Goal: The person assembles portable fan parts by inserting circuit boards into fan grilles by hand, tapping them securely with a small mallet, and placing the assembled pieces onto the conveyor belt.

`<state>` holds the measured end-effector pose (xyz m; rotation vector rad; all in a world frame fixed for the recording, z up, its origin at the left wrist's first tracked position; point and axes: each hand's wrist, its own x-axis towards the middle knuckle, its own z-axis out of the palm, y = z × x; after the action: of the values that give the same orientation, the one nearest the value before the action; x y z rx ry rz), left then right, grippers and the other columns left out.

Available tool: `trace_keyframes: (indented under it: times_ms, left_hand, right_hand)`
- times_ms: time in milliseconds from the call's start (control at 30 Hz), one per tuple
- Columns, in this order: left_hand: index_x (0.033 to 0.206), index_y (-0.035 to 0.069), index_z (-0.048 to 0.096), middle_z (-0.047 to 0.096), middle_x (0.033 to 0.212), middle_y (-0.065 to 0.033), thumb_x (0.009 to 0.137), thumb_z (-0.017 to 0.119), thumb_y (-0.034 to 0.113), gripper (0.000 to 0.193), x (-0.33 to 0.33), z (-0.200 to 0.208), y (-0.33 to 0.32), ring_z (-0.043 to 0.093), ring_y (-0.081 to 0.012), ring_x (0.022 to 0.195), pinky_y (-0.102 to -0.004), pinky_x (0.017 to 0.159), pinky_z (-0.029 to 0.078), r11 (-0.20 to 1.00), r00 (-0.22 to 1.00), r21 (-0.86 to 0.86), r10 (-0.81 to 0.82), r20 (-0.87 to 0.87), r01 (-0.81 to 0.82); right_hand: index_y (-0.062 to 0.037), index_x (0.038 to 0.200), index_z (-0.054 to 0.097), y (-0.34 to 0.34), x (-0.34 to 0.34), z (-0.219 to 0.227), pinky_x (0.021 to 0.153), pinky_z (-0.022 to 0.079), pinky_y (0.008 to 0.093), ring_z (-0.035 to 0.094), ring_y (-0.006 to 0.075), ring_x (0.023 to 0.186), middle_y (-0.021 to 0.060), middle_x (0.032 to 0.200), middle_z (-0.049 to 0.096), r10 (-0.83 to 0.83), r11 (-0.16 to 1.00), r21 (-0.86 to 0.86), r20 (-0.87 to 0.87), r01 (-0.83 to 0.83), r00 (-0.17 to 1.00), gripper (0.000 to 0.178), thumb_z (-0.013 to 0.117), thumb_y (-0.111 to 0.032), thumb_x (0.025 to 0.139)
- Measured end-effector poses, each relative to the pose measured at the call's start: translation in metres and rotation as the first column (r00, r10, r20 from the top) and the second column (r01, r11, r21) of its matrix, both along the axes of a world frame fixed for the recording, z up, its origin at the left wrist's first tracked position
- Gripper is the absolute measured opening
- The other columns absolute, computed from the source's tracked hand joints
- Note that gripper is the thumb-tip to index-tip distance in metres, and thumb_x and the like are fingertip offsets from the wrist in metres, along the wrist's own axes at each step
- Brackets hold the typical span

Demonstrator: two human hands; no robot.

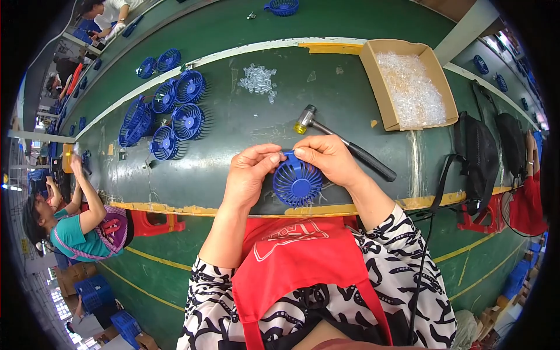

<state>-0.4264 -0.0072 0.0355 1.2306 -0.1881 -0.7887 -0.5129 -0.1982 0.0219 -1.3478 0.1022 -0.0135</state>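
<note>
At the near edge of the dark green bench I hold a round blue fan grille point(297, 181) with slatted vents. My left hand point(252, 172) pinches its top edge from the left. From the right, my right hand point(328, 156) grips the same edge with thumb and fingers. Whatever small part may sit between the fingertips is hidden. Just beyond my right hand lies a hammer point(344, 143) with a black handle and a yellow-tipped head. A loose pile of small clear plastic pieces point(258, 80) rests farther off, ahead of my left hand.
Several blue fan housings point(188, 121) are grouped at the left on the bench. A cardboard box point(378, 87) of clear plastic pieces stands at the far right. Black bags point(477, 154) lie at the right end. A co-worker in a teal shirt point(81, 233) sits at the left.
</note>
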Motion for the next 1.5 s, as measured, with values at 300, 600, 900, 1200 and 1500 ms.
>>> trace_keyframes:
  times_ms: [300, 600, 900, 1200, 1500]
  left_hand:
    - [0.105, -0.002, 0.069, 0.072, 0.094, -0.0097, 0.087, 0.067, -0.001, 0.018, -0.005, 0.007, -0.002, 0.067, -0.0139, 0.086, -0.0254, 0.081, 0.053, 0.999, 0.992, 0.037, -0.002, 0.123, -0.003]
    - [0.102, -0.001, 0.072, 0.072, 0.095, -0.006, 0.087, 0.067, -0.001, 0.016, -0.012, -0.001, -0.013, 0.064, -0.0098, 0.085, -0.0235, 0.079, 0.052, 0.971, 0.963, 0.237, -0.027, 0.268, -0.039]
    - [0.104, -0.004, 0.069, 0.069, 0.087, -0.0018, 0.093, 0.064, 0.01, 0.018, 0.002, 0.009, -0.01, 0.061, -0.0074, 0.077, -0.0224, 0.07, 0.05, 0.94, 0.98, 0.314, -0.174, 0.097, 0.136]
    - [0.085, 0.001, 0.069, 0.066, 0.074, 0.0006, 0.091, 0.067, 0.012, 0.013, 0.081, 0.055, 0.005, 0.056, -0.0042, 0.064, -0.0209, 0.058, 0.046, 0.985, 0.976, 0.157, 0.04, 0.216, -0.076]
    - [0.096, 0.001, 0.069, 0.068, 0.08, -0.0118, 0.083, 0.073, 0.017, 0.021, 0.197, 0.074, -0.107, 0.063, -0.0239, 0.067, -0.0325, 0.063, 0.05, 0.82, 0.252, 0.337, -0.243, 0.937, -0.462]
  right_hand:
    - [0.0024, 0.098, 0.07, 0.0, -0.001, 0.0, 0.064, 0.046, 0.0203, 0.056, 0.0036, 0.073, -0.0018, 0.081, 0.065, 0.012, 1.0, -0.004, 0.0, -0.012, 1.0, 0.02, 0.065, -0.016, 0.094]
    - [0.0014, 0.094, 0.07, 0.002, 0.002, 0.001, 0.062, 0.046, 0.0231, 0.055, 0.0045, 0.069, 0.0001, 0.074, 0.064, -0.036, 0.981, -0.19, -0.028, 0.03, 0.999, 0.016, 0.064, -0.013, 0.092]
    - [0.0023, 0.091, 0.069, 0.009, 0.009, 0.003, 0.057, 0.045, 0.025, 0.054, 0.0053, 0.064, 0.0013, 0.07, 0.064, -0.076, 0.969, -0.238, -0.052, 0.062, 0.996, 0.022, 0.063, -0.018, 0.093]
    - [0.0016, 0.097, 0.061, 0.015, 0.037, 0.012, 0.062, 0.049, 0.0393, 0.064, 0.0296, 0.066, 0.0154, 0.07, 0.063, 0.04, 0.899, -0.437, 0.03, -0.023, 0.999, 0.035, 0.052, -0.032, 0.099]
    - [-0.0044, 0.087, 0.058, 0.026, 0.036, -0.014, 0.058, 0.049, 0.0458, 0.062, 0.0364, 0.067, 0.0145, 0.074, 0.061, 0.097, 0.792, -0.592, 0.364, 0.149, 0.926, 0.011, 0.059, -0.015, 0.089]
